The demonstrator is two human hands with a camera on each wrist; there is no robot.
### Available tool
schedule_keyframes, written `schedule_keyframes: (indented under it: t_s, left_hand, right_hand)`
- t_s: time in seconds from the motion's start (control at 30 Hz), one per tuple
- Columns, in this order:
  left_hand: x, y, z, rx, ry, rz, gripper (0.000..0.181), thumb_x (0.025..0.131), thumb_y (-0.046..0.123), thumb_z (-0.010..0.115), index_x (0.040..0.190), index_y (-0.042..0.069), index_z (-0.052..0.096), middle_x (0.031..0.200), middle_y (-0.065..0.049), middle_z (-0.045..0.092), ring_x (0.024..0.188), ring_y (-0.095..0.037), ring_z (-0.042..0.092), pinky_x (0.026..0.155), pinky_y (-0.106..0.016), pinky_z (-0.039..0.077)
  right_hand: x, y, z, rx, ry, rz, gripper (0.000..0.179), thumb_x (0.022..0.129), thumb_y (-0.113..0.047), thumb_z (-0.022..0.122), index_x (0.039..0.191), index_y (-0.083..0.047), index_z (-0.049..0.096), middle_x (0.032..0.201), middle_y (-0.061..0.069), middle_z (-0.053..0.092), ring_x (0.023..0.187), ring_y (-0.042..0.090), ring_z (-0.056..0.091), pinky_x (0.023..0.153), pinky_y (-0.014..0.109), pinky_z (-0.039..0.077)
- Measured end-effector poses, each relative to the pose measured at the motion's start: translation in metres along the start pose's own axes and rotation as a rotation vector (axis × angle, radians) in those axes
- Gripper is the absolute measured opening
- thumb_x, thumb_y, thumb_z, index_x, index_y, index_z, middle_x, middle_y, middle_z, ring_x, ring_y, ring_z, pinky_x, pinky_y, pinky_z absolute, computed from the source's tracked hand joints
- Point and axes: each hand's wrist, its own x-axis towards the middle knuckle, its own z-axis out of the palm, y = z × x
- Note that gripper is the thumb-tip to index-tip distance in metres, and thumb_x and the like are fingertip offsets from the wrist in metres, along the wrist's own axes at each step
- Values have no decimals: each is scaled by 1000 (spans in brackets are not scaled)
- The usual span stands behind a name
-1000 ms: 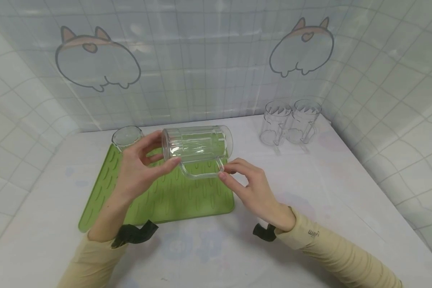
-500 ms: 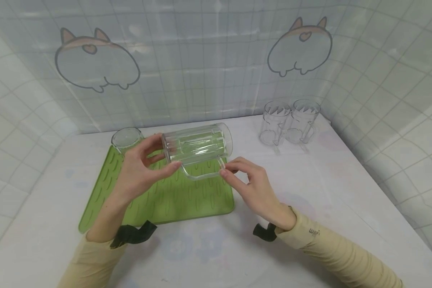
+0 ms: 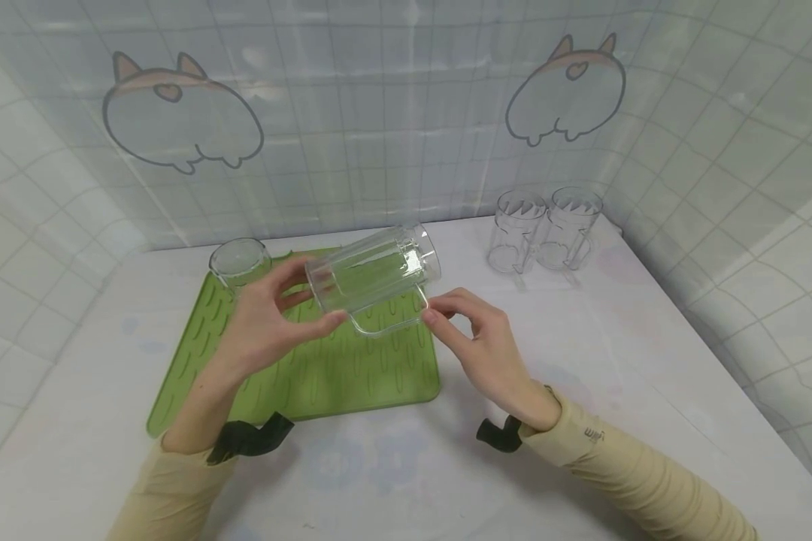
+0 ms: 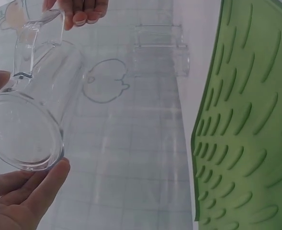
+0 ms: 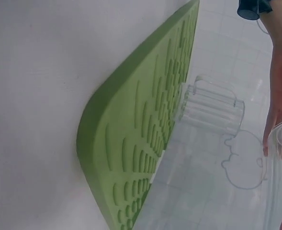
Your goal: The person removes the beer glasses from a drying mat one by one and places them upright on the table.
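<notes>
A clear glass mug (image 3: 375,270) is held on its side above the green ridged mat (image 3: 338,376), tilted with its right end higher. My left hand (image 3: 264,315) grips the base end at the left, thumb at the near side and fingers behind. In the left wrist view the round base (image 4: 23,132) sits between the thumb and fingers. The mug's handle (image 3: 386,328) points down toward me, and my right hand (image 3: 480,338) pinches its right corner between thumb and fingers. Only a fingertip of the right hand shows in the right wrist view.
Another glass mug (image 3: 240,263) stands at the mat's back left corner, partly behind my left hand. Two more glass mugs (image 3: 514,233) stand side by side at the back right of the white table (image 3: 406,481). A tiled wall sheet (image 3: 379,113) rises behind.
The mug has tilted: its right end is higher and its base end slightly lower. My right hand has moved a little right with the handle; the left hand has shifted slightly downward.
</notes>
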Motion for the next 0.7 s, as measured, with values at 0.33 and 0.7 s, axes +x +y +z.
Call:
schedule_keyframes:
  t_s: [0.33,0.7]
  left_hand:
    - [3,-2,2,104,-49,-47,67,74,34,80,129,15,49,121,-1,56,116,-19,53,97,-32,50]
    - [8,-6,4,147,-105,-64,73,72,43,80,129,12,48,123,-3,54,119,-28,52,94,-39,52]
  right_hand:
    - [3,8,0,92,33,-6,16,91,-4,60,105,-3,67,96,7,63,95,17,56,94,38,46]
    - [5,26,-1,120,39,3,17,91,-18,63,107,-14,68,99,0,64,99,17,57,96,35,46]
